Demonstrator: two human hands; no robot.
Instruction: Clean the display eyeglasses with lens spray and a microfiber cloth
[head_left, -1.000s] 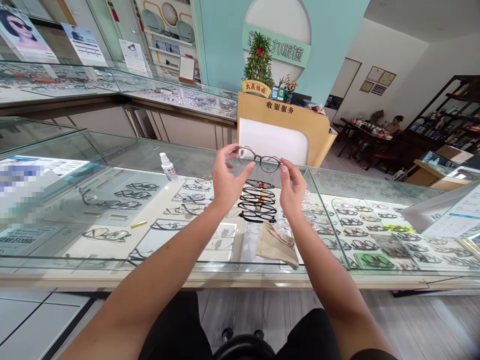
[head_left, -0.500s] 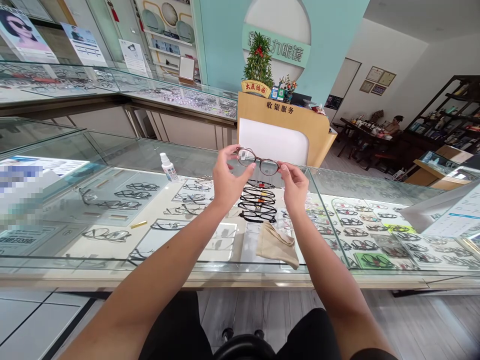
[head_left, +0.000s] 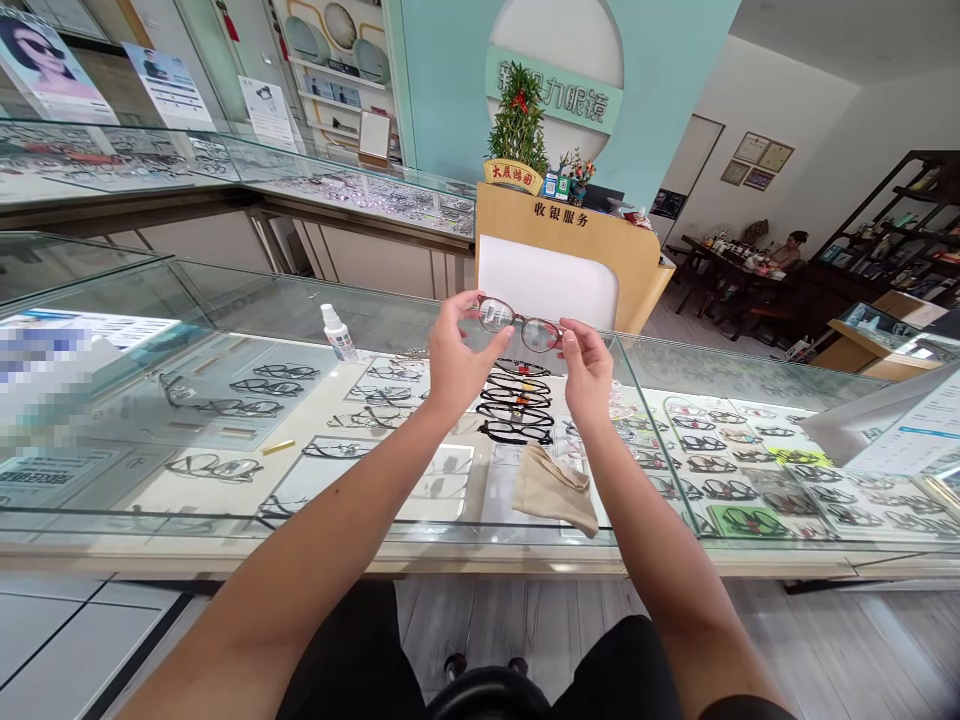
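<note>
A pair of eyeglasses point(head_left: 517, 320) with a thin dark reddish frame is held up above the glass display counter point(head_left: 375, 552). My left hand point(head_left: 459, 355) is closed on its left side, the thumb near the bridge. On its right side, my right hand point(head_left: 587, 368) pinches the frame by the hinge. Below them, several dark eyeglasses point(head_left: 516, 408) lie in a column. A beige cloth point(head_left: 553, 490) rests folded on the counter nearer to me. To the left stands a white spray bottle point(head_left: 337, 333).
More eyeglasses point(head_left: 727, 489) fill the counter to the right, beside a white sign stand point(head_left: 911, 425). Beyond the counter is a wooden cashier desk point(head_left: 637, 265) with a plant point(head_left: 517, 125). A person point(head_left: 790, 252) sits at a far table on the right.
The eyeglasses have shifted very slightly to the right and tilted a little, with both hands still on them. Everything else looks the same.
</note>
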